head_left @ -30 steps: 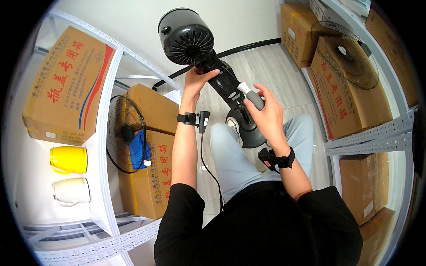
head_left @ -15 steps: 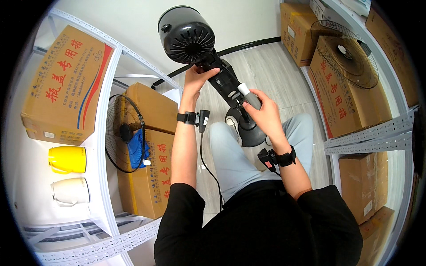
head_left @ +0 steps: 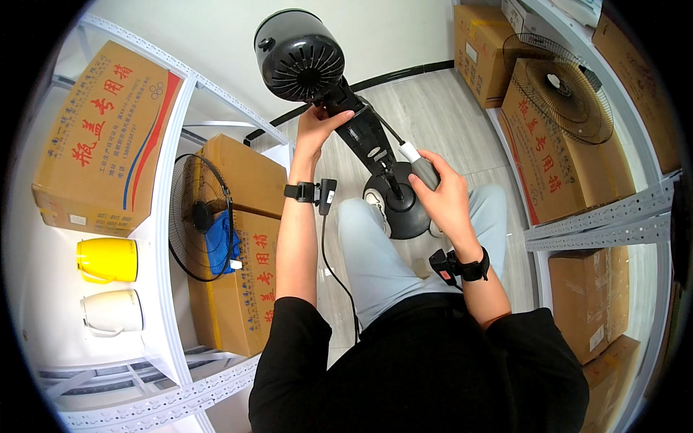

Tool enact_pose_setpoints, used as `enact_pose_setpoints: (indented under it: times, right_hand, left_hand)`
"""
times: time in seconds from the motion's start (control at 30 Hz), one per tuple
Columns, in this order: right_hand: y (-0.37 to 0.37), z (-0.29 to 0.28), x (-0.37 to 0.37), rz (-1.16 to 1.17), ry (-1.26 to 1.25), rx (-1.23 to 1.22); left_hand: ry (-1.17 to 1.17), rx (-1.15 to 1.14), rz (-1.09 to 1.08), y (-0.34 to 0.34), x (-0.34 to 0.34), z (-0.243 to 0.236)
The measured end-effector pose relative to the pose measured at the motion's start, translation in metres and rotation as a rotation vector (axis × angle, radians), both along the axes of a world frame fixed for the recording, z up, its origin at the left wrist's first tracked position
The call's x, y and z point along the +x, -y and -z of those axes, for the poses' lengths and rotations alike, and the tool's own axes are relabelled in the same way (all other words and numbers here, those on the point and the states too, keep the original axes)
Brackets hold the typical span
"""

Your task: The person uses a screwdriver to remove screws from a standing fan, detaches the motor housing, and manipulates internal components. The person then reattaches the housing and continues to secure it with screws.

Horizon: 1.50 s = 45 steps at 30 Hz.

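Observation:
In front of me stands a black pedestal fan, its front grille and blades absent from the motor housing (head_left: pixel 302 61). My left hand (head_left: pixel 316 131) is closed around the fan's neck (head_left: pixel 339 108) just below the motor, thumb across the front. In my right hand (head_left: pixel 446 193) is a screwdriver (head_left: pixel 426 173) with a grey and white handle. Its thin shaft points up and left toward the right side of the fan's neck; whether the tip touches it I cannot tell. The round black base (head_left: pixel 408 216) rests on the floor between my feet.
A black wire fan grille (head_left: pixel 180 238) leans against cardboard boxes (head_left: pixel 242 173) at left. Another grille with a fan blade (head_left: pixel 559 86) rests by boxes on the right. White metal shelves flank me, with a yellow jug (head_left: pixel 108 260) and a white jug (head_left: pixel 114 312) on the left one.
My right hand has shifted the screwdriver handle slightly right and down, away from the fan's column, so the shaft shows. The left hand keeps its hold on the neck.

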State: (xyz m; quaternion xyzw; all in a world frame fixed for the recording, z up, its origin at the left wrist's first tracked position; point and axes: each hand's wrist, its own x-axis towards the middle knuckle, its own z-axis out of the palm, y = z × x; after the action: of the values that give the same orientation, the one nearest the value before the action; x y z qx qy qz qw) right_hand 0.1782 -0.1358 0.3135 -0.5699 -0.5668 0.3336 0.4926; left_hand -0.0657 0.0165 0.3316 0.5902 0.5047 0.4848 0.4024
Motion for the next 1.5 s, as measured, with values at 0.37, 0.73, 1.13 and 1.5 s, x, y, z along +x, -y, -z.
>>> enact_pose_setpoints:
  times: [0.37,0.73,1.13,1.5]
  right_hand:
    - [0.003,0.002,-0.004,-0.113,-0.083,0.023]
    - [-0.002,0.006,-0.029,-0.244,-0.098,-0.018]
    - [0.001,0.024,-0.019,-0.346,-0.116,-0.093]
    - [-0.012,0.028,0.007,-0.321,0.140,0.006]
  left_hand:
    - [0.349,-0.117,0.070,0.004,-0.020,0.015]
    - [0.688,-0.160,0.131,0.040,-0.012,0.040]
    - [0.853,-0.381,0.097,0.055,-0.035,0.079]
    - [0.954,-0.750,0.645,0.087,0.024,0.072]
